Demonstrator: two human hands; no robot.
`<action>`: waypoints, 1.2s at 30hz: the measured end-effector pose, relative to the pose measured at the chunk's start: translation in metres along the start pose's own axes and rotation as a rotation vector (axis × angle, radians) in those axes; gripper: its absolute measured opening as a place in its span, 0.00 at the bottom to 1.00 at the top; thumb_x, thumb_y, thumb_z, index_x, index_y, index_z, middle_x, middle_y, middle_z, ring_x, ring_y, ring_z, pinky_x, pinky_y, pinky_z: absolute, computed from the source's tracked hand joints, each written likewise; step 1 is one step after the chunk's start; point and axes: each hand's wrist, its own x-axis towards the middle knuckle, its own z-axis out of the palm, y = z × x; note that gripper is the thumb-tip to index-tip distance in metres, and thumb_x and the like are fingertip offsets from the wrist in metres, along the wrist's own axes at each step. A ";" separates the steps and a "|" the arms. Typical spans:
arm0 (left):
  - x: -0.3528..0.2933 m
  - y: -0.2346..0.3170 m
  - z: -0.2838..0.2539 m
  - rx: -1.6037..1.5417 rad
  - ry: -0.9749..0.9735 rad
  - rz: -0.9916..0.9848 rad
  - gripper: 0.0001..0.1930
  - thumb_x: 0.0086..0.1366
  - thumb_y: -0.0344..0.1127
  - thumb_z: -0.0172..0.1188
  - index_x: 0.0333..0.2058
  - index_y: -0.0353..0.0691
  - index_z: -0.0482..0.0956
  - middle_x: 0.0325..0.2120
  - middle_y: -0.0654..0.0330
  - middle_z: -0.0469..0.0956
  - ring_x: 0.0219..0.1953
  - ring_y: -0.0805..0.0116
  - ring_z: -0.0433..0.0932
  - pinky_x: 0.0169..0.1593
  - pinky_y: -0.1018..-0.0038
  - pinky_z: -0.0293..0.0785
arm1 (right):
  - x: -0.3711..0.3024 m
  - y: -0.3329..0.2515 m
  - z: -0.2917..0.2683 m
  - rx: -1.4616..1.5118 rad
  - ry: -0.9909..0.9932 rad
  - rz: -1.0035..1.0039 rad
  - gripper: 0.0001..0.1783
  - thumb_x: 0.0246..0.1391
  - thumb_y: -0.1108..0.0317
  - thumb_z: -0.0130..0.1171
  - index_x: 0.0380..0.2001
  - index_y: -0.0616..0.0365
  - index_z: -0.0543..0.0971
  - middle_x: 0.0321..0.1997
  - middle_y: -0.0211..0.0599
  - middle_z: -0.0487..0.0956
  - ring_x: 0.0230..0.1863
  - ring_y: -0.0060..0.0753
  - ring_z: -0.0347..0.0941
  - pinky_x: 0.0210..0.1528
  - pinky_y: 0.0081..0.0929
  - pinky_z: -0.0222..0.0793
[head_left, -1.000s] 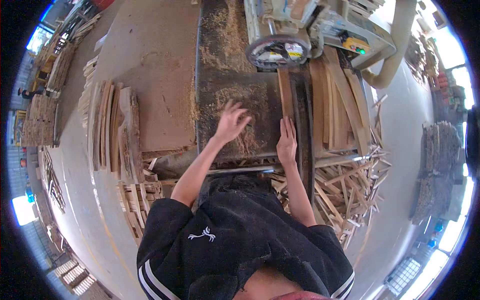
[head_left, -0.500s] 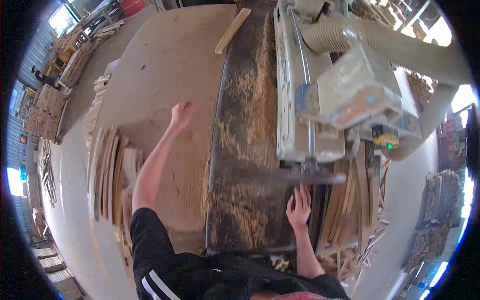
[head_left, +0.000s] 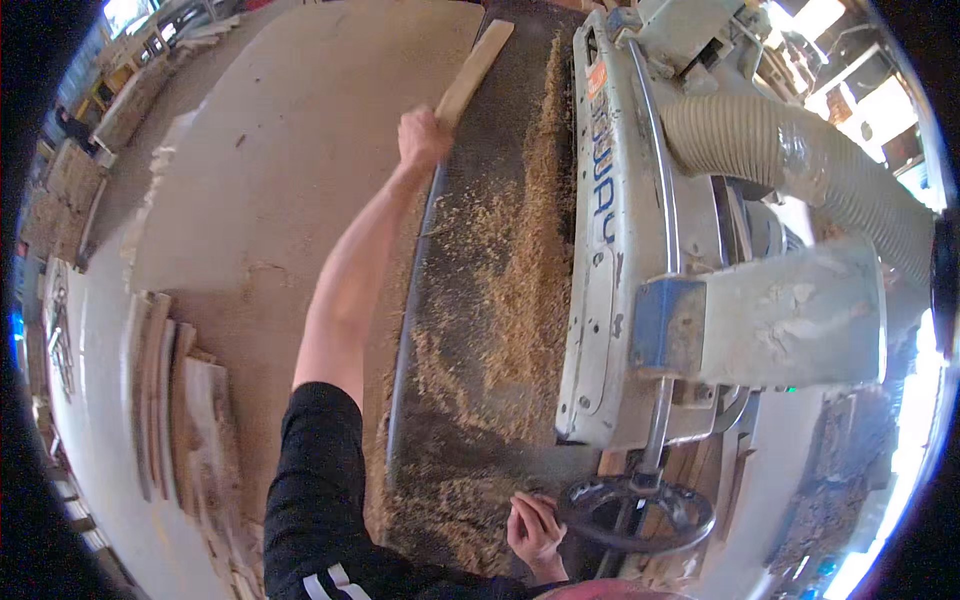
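Observation:
A pale, narrow wooden board (head_left: 480,70) lies aslant at the far side, across the edge between the brown tabletop and the dark machine bed. My left hand (head_left: 425,138) reaches far forward, its fingers closed around the board's near end. My right hand (head_left: 535,525) is low and close to my body, over the sawdust-strewn dark bed (head_left: 440,400). Its fingers are loosely bent and somewhat apart, with nothing visible in them. Just right of those fingers is the machine's black handwheel (head_left: 640,515); whether they touch it I cannot tell.
A large grey machine (head_left: 610,300) with a ribbed hose (head_left: 730,140) stands along the right of the bed. Wooden strips (head_left: 165,400) are stacked left of the brown tabletop (head_left: 270,170). More strips lie below the handwheel. A person (head_left: 75,130) is far off at left.
My left hand has gone forward and right and taken hold of the board's near end. My right hand has shifted left and toward me. The whole view has shifted too.

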 end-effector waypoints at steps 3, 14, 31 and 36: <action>-0.105 0.021 -0.042 -0.483 -0.052 -0.242 0.11 0.62 0.37 0.64 0.30 0.34 0.87 0.23 0.55 0.85 0.24 0.61 0.83 0.34 0.60 0.80 | 0.003 -0.023 0.009 -0.129 0.058 -0.233 0.15 0.56 0.73 0.67 0.48 0.54 0.84 0.46 0.35 0.85 0.43 0.40 0.83 0.49 0.40 0.81; -0.510 0.048 -0.242 -1.463 -0.997 -0.806 0.28 0.80 0.53 0.45 0.64 0.36 0.71 0.57 0.46 0.80 0.57 0.55 0.81 0.60 0.52 0.78 | -0.055 -0.070 -0.035 -0.060 -0.018 -0.231 0.57 0.52 0.65 0.74 0.77 0.60 0.50 0.57 0.56 0.79 0.46 0.52 0.84 0.42 0.39 0.84; -0.780 0.172 -0.244 -0.790 -1.169 -0.132 0.47 0.73 0.61 0.55 0.70 0.20 0.56 0.71 0.31 0.55 0.77 0.37 0.48 0.76 0.49 0.54 | -0.404 0.044 -0.066 0.699 0.115 0.727 0.17 0.71 0.60 0.59 0.50 0.65 0.80 0.38 0.37 0.86 0.32 0.30 0.83 0.40 0.28 0.78; -0.766 0.216 -0.215 -0.128 -1.016 0.605 0.50 0.70 0.65 0.55 0.70 0.19 0.56 0.71 0.27 0.53 0.78 0.35 0.36 0.78 0.48 0.43 | -0.386 0.089 -0.041 0.974 0.326 0.917 0.24 0.71 0.50 0.58 0.43 0.64 0.83 0.27 0.33 0.82 0.29 0.28 0.81 0.37 0.27 0.78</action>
